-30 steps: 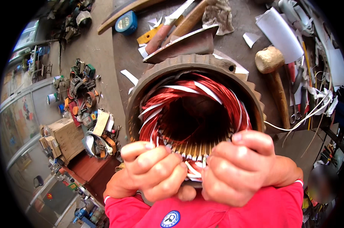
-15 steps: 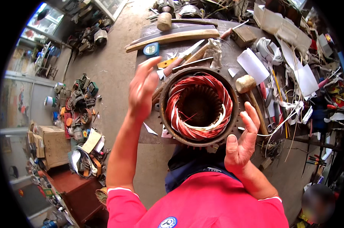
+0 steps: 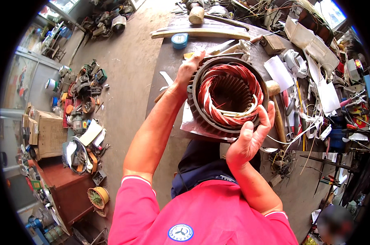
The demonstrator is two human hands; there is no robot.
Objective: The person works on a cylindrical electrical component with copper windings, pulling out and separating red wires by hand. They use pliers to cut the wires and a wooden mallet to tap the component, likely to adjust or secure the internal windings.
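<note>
A round motor stator (image 3: 196,92) with a dark iron casing stands tilted at the table's near edge. A thick ring of red and whitish winding wires (image 3: 211,104) lines its mouth, around a dark slotted bore. My left hand (image 3: 190,68) grips the casing's upper left rim, its fingertips partly hidden behind the edge. At the lower right rim, my right hand (image 3: 250,143) holds the casing with thumb and fingers curved around it. The stator's underside is out of sight.
Right of the stator lies a wooden mallet (image 3: 273,87), beside scissors (image 3: 290,132) and white paper (image 3: 279,71). A blue tape measure (image 3: 179,41) and long wooden strips (image 3: 201,33) lie at the back. Motor parts and a cardboard box (image 3: 52,132) stand at the left.
Both hands, apart from the stator's rim or just beside it before, have closed onto the casing. The stator has tilted, showing more of its near outer side. The whole view has shifted somewhat.
</note>
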